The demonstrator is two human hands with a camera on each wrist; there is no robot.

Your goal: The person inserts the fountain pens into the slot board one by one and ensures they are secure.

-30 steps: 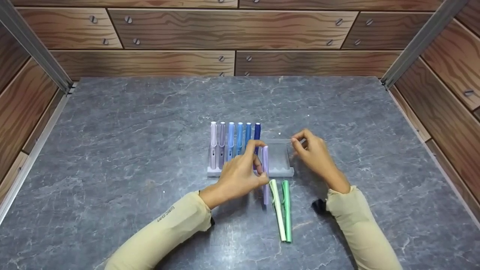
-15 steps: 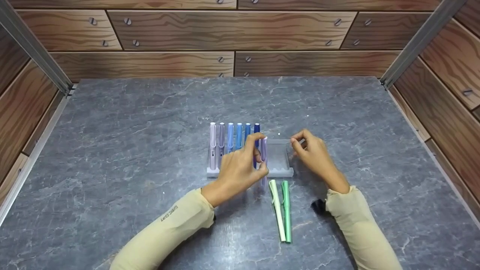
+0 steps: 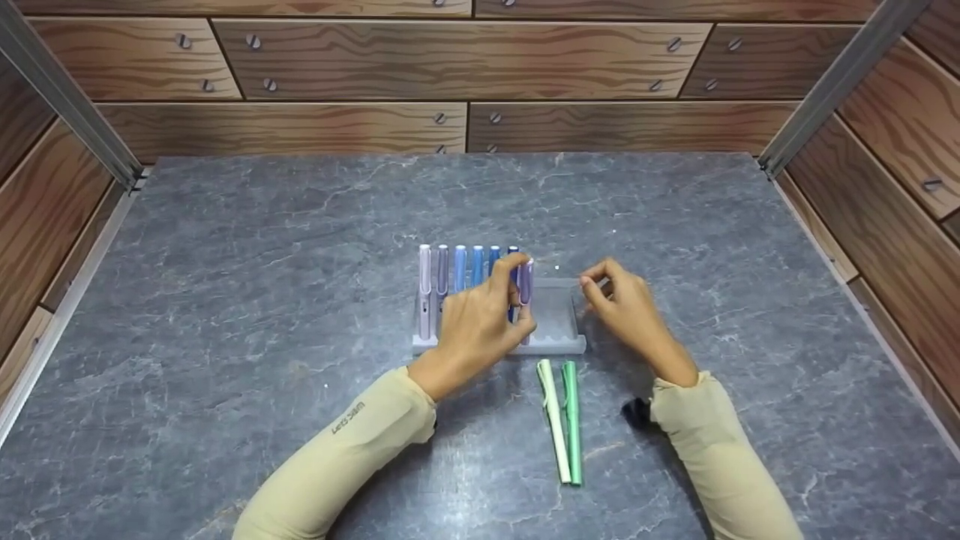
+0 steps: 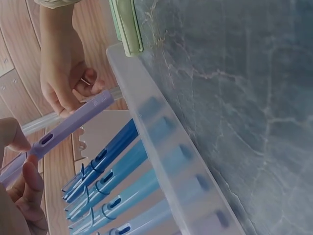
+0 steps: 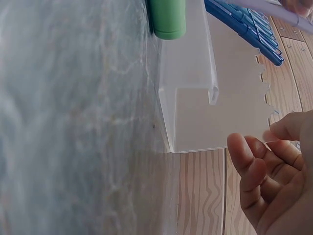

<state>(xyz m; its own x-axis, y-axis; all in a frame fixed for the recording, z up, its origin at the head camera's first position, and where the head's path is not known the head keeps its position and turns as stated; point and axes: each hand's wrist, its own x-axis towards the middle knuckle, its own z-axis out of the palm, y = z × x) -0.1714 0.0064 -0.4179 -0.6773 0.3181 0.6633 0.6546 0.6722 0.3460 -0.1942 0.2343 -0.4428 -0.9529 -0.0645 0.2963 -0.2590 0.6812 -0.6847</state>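
Note:
My left hand (image 3: 484, 322) pinches a light purple pen (image 3: 526, 283) between thumb and fingers, over the clear pen stand (image 3: 559, 315). In the left wrist view, the lower end of this purple pen (image 4: 93, 108) slants toward the stand's front ledge (image 4: 142, 112), beside the dark blue pen (image 4: 115, 144). At the stand's back right corner, my right hand (image 3: 626, 304) pinches the edge with thumb and fingers. Several pens in purples and blues (image 3: 460, 266) lean in a row on the stand's left part, some partly hidden by my left hand.
A pale green pen (image 3: 555, 424) and a green pen (image 3: 574, 424) lie side by side on the grey marbled table (image 3: 300, 247), in front of the stand. Notches (image 5: 266, 88) line the stand's back edge. Wood-patterned panels (image 3: 465, 60) border the table.
My left hand has moved forward, carrying the light purple pen from in front of the stand to over its ledge, beside the dark blue pen. My right hand has stayed at the stand's corner.

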